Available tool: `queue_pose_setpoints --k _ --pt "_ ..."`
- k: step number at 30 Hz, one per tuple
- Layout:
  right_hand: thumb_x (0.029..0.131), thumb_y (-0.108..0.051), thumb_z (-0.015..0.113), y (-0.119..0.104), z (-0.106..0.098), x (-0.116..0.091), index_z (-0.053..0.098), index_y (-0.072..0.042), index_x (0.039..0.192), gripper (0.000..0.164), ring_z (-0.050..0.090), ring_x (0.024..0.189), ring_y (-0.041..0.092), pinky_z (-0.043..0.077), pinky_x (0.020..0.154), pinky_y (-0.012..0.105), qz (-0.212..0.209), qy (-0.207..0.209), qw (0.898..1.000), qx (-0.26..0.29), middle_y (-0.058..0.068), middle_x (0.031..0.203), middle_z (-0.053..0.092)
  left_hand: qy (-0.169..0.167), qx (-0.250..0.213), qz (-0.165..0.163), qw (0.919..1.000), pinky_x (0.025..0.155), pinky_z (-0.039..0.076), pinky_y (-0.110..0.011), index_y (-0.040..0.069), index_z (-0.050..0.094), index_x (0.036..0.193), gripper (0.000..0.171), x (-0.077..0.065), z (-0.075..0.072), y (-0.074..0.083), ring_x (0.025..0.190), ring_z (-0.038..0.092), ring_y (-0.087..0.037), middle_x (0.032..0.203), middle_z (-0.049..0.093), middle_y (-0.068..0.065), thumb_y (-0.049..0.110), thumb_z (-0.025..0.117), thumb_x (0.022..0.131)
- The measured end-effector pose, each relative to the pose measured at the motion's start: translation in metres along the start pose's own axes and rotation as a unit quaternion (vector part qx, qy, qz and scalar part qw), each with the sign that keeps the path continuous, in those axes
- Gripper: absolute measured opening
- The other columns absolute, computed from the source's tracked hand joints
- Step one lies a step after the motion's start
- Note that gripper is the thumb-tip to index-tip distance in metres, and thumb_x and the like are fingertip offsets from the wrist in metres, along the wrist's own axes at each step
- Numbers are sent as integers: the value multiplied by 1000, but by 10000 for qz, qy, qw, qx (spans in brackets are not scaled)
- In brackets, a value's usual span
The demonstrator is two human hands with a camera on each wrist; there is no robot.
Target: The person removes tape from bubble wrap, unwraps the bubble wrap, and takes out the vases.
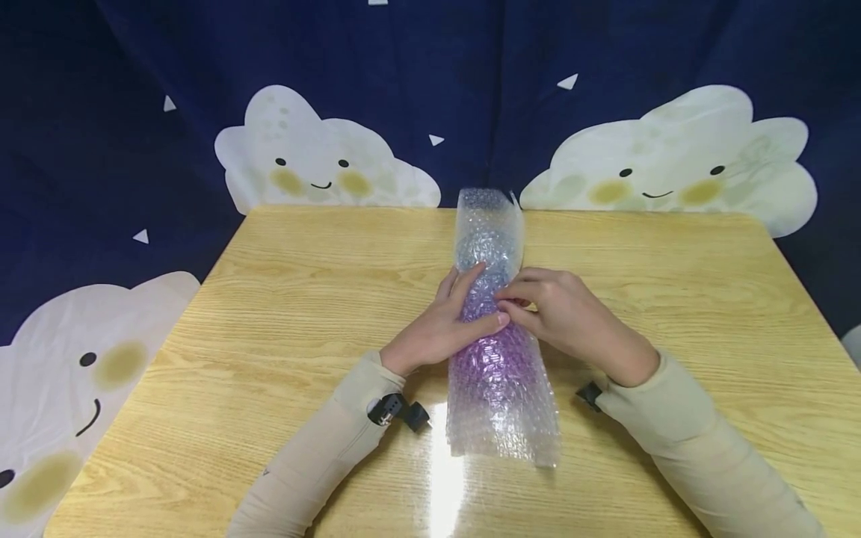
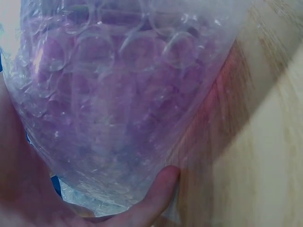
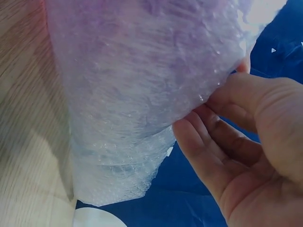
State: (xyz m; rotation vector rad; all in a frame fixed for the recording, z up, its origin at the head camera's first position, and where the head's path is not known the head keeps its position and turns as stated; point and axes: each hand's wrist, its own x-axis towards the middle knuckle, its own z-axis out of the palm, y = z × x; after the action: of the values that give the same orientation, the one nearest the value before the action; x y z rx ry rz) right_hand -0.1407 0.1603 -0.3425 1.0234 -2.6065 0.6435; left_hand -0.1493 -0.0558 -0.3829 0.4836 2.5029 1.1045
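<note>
A long roll of clear bubble wrap (image 1: 501,430) lies lengthwise on the table, its loose ends running past both ends of what it covers. Inside it, a purple and bluish item (image 1: 494,359) shows through, its shape blurred by the bubbles. My left hand (image 1: 433,329) rests over the wrap from the left, with thumb and forefinger stretched across the top. From the right, my right hand (image 1: 572,314) pinches the edge of the wrap between thumb and fingertips near the middle. In the right wrist view the fingertips (image 3: 187,135) sit right at that edge.
The wooden table (image 1: 303,276) stretches to both sides of the bundle. Behind it hangs a dark blue curtain (image 1: 484,67) printed with white clouds. Each sleeved forearm carries a small black wrist camera, the left one (image 1: 393,411) close above the tabletop.
</note>
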Motion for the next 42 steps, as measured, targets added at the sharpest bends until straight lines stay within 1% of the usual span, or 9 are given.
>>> queue_pose_setpoints --k 7,15,19,26,29,36,42 --pt "92 -7 75 2 2 0 81 -2 100 11 77 86 24 66 76 35 -63 67 10000 -22 13 99 80 59 133 -6 9999 116 30 -78 59 -3 159 84 1 2 -1 156 24 -50 177 -12 -10 86 38 90" --pt "91 -6 76 3 3 1 80 -2 100 11 77 87 23 66 76 34 -135 96 9998 -59 13 99 80 86 138 70 9998 116 32 -77 55 -1 161 83 1 1 -1 157 25 -49 177 -11 -9 83 38 93" --pt "92 -6 75 3 3 1 81 -2 101 11 77 88 24 66 76 33 -207 72 9998 -28 13 100 80 86 133 54 9999 116 31 -77 56 -2 160 83 1 2 -1 157 25 -49 177 -11 -9 83 38 93" --pt "92 -6 76 4 1 0 80 -1 101 12 77 89 24 66 77 33 -271 -44 9996 36 13 100 80 63 150 47 9999 114 32 -79 56 -5 160 85 0 2 0 153 30 -53 176 -12 -12 85 38 92" --pt "91 -6 76 3 1 0 80 0 100 11 77 88 24 66 77 33 -342 0 9994 -50 13 99 79 44 144 72 9999 112 33 -81 57 -6 159 86 -1 2 1 152 31 -55 176 -13 -13 86 37 91" --pt "88 -4 78 0 6 1 79 4 95 11 76 84 25 66 74 34 -688 301 9964 -395 15 94 78 20 107 101 9999 114 31 -79 57 -8 159 87 -1 3 0 154 27 -53 176 -15 -13 87 37 91" --pt "86 -4 80 -1 7 1 78 6 96 14 76 83 28 66 74 35 -845 336 9938 -644 17 92 77 28 152 113 9998 115 32 -78 56 -8 159 87 -2 3 1 154 27 -54 175 -16 -14 87 36 91"
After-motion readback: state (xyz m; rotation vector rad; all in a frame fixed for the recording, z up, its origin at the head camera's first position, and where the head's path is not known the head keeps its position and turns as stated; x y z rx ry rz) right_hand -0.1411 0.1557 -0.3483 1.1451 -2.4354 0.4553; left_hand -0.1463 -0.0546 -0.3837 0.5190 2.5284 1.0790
